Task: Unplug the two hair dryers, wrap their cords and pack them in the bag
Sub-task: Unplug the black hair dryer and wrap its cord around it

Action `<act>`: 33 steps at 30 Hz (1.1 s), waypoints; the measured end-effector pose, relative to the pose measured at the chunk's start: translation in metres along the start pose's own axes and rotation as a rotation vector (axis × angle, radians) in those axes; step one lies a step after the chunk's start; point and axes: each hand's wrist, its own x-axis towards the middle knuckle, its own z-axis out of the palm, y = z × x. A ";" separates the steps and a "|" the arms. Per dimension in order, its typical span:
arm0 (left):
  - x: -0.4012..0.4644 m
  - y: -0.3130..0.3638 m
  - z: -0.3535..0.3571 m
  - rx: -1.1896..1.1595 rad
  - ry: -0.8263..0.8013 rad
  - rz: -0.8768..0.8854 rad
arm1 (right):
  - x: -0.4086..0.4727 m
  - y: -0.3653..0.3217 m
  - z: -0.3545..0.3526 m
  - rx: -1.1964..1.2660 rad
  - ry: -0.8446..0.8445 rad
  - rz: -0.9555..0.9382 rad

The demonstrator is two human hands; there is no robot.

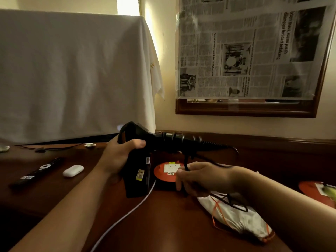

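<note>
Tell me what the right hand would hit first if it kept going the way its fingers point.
Probably the black hair dryer held by the left hand; the right hand, gripping the cord, points leftward over the orange reel. Depth is unclear.

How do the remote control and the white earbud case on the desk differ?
The remote control is black, long and flat, with buttons; the earbud case is white, short, rounded and plain. The remote lies farther left than the case. Both rest untouched on the wooden desk, left of the hands.

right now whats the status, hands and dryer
Left hand grips hair dryer. Right hand pinches cord, part-wound on handle. Bag flat on table, under right arm. Orange cord reel close behind.
</note>
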 end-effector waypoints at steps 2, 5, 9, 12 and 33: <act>-0.006 0.003 0.000 0.046 -0.133 0.008 | 0.005 0.005 -0.012 -0.129 0.059 0.059; -0.009 0.005 0.001 0.183 -0.250 0.040 | 0.001 -0.005 -0.033 -0.363 0.194 0.122; -0.009 0.005 0.003 0.298 -0.247 0.074 | -0.004 -0.037 -0.056 -0.461 0.305 0.076; -0.005 0.006 0.006 0.308 -0.143 0.101 | -0.005 -0.058 -0.064 -0.425 0.334 0.044; 0.009 0.022 0.013 0.094 0.357 0.178 | -0.018 -0.070 -0.029 -0.164 0.115 -0.022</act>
